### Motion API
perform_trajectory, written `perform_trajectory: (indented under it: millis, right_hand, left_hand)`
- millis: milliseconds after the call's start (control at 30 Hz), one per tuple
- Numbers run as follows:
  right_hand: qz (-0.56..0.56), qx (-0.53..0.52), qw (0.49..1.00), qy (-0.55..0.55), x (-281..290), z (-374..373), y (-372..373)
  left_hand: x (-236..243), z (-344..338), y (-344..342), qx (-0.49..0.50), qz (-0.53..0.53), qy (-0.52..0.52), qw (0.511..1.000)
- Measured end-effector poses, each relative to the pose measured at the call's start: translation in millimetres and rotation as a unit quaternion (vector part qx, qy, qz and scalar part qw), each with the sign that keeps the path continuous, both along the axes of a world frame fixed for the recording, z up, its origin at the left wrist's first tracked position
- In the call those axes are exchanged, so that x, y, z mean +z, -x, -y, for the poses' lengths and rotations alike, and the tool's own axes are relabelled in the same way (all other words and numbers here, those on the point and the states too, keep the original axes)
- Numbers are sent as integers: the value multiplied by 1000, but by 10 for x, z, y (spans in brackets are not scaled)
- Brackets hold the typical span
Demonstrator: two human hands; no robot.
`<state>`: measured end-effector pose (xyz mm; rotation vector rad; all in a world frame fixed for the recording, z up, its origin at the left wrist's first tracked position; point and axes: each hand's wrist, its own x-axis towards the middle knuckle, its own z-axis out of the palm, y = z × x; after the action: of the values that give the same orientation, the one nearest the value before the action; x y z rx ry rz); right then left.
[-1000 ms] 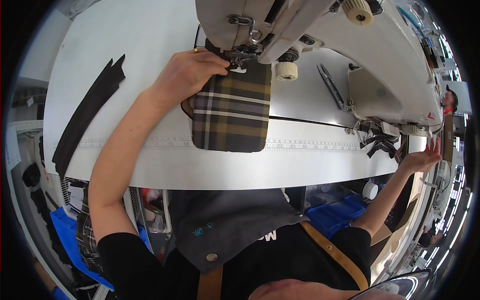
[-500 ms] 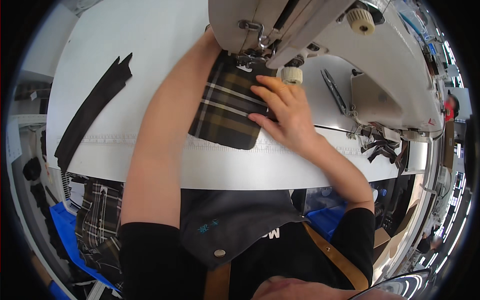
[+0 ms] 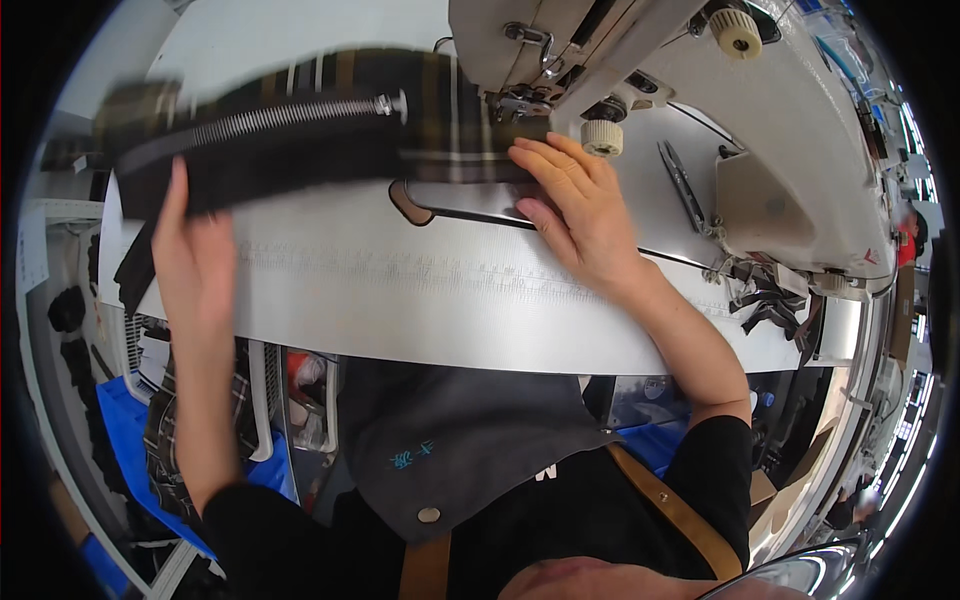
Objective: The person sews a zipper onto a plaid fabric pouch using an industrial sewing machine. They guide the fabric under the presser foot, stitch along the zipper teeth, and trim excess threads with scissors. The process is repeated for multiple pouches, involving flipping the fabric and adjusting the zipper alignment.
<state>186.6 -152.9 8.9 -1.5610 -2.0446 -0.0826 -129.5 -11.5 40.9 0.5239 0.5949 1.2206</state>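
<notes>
White surface (image 3: 450, 330): it spreads wide in front of the person, with ruler marks along it.
Sewing machine (image 3: 800, 110): it is big and pale. Its foot end hangs over the right end of the cloth.
Long cloth (image 3: 310, 165): dark, with checks, it lies over the surface from left to right, across the person's front. It bends a bit, and its left part is blurry.
Metal zip (image 3: 290, 118): it runs along the cloth, the same long way. Its pull tab (image 3: 396, 105) is at the right end, nearer to the right hand.
Left hand (image 3: 200, 265): it is at the far left end of the cloth. One finger points up against it. From here, most of the cloth goes off to the right. The other fingers are blurry, so I cannot tell if they pinch.
Right hand (image 3: 590, 215): it is nearer to the machine's foot. Its fingers are spread, the thumb is apart, and the tips touch the cloth's right end without wrapping around it. The cloth goes left from them.
Dark strip (image 3: 137, 270): it sticks out below the cloth's left end.
Thin metal tool (image 3: 680, 190): it lies right of the right hand, well apart.
</notes>
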Motion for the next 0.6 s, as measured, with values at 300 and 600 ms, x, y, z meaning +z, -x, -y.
perform_trajectory:
  millis: [300, 600]
  right_hand:
    - [132, -102, 986, -2, -28, -102, -220]
    - [51, 16, 998, -32, -7, -351, -426]
  left_hand:
    - [330, 1438, 81, -596, -124, -179, 773]
    - [-209, 1193, -679, -316, -519, -695, 383]
